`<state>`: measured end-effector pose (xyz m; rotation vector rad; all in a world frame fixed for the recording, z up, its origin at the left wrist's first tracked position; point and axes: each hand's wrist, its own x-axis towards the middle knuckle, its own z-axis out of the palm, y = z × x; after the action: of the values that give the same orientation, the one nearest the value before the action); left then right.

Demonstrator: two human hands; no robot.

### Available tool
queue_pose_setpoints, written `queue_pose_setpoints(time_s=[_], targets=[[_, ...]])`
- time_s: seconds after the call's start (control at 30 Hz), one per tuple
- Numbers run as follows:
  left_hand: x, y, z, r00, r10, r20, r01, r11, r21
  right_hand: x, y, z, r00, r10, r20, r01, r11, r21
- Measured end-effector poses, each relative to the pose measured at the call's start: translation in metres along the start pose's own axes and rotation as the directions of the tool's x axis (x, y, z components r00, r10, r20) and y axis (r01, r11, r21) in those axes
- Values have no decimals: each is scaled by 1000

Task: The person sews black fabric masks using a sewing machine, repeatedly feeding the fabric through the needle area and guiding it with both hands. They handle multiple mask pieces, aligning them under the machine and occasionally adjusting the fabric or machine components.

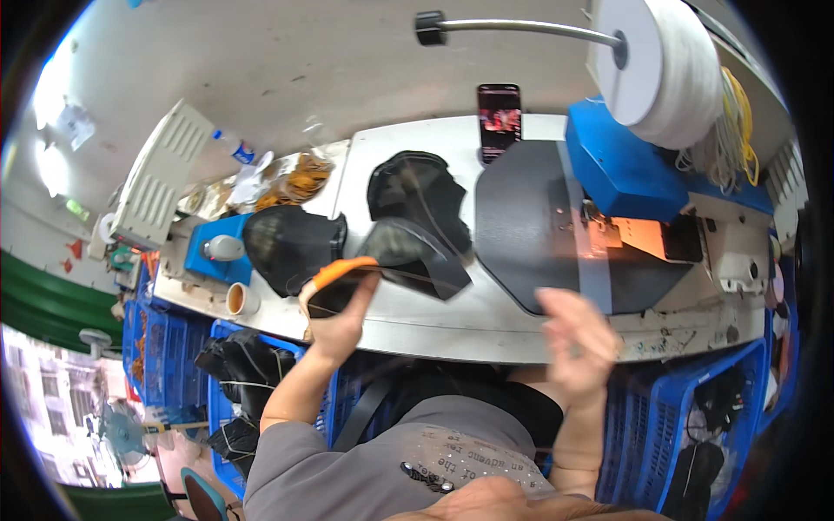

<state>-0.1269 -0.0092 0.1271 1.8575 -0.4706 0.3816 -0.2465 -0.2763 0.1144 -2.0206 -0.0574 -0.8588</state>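
My left hand point(341, 328) is closed on a black shoe upper point(339, 291) with a bright orange edge, held over the front of the white table. Right beside it lies a black piece with a mesh panel point(415, 256), partly overlapping another dark curved upper piece point(415, 187). One more black upper piece point(291, 247) rests to the left. My right hand point(578, 339), blurred by motion, hovers at the table's front edge; its fingers look stretched out and nothing shows in them. Behind it is the dark grey plate point(521, 226) around a blue sewing machine point(621, 165).
A large white thread spool point(678, 74) hangs at the upper right, and a phone point(499, 122) leans at the back. A paper cup point(242, 300) stands near a second blue machine point(217, 247) at left. Blue baskets point(638, 434) with black pieces flank my lap.
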Motion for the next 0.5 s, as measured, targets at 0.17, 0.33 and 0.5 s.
queue_pose_setpoints(time_s=[0.17,0.33,0.5], targets=[[-42,4,39,941,-204,270,244,961,-126,-21,-23,38,957,274,99,-291,911,292],[-64,-6,70,854,-327,405,431,880,-199,-48,-3,54,810,564,160,-557,654,512],[-72,-5,87,820,-377,432,511,822,-253,-56,9,59,737,669,99,-603,583,545]])
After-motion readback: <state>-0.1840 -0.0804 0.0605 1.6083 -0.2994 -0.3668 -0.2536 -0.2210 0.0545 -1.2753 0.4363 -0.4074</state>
